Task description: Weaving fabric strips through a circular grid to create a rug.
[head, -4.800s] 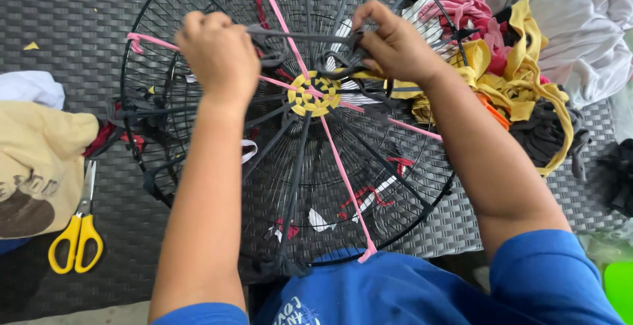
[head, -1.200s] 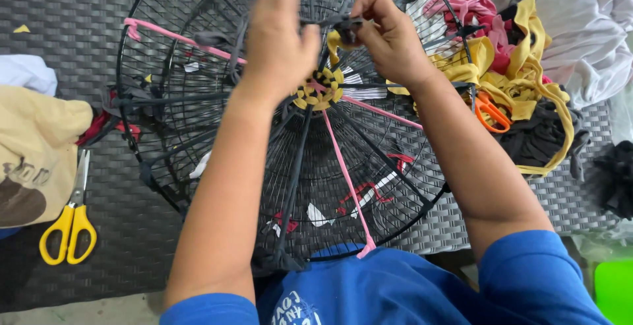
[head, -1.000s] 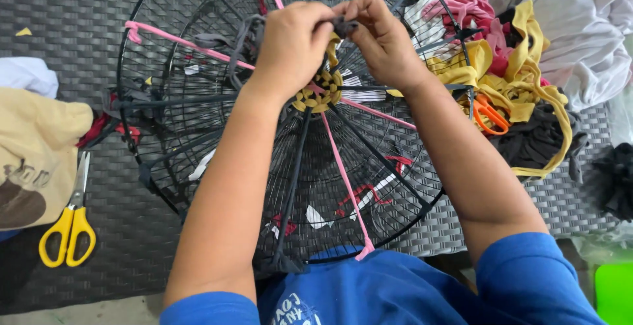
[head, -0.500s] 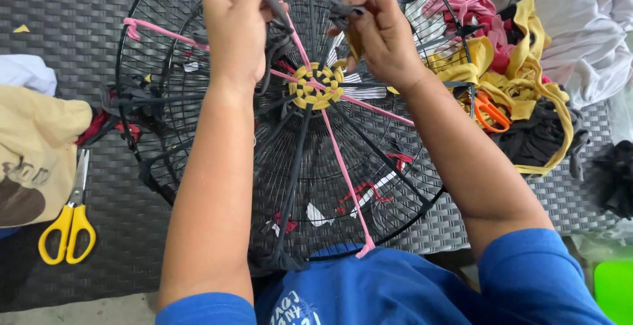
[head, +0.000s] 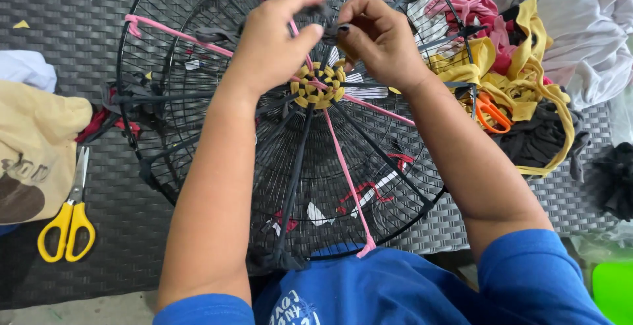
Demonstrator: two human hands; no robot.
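Note:
A round black wire fan guard (head: 198, 167) lies on the dark woven table, strung with pink and dark grey fabric strips as spokes. A small yellow and dark woven disc (head: 318, 85) sits at its centre. My left hand (head: 277, 38) and my right hand (head: 376, 35) meet just above the disc, both pinching a dark grey fabric strip (head: 324, 16) between fingertips. A pink strip (head: 346, 186) runs from the centre down to the near rim.
Yellow-handled scissors (head: 66, 216) lie at the left beside a tan cloth (head: 33, 147). Orange-handled scissors (head: 491, 111) rest among yellow, red, dark and white fabric scraps (head: 527, 68) at the right. A green object (head: 613, 292) shows at the bottom right corner.
My left hand came back down from pulling the strip up and left, and now meets my right hand above the woven centre. My right hand has barely moved.

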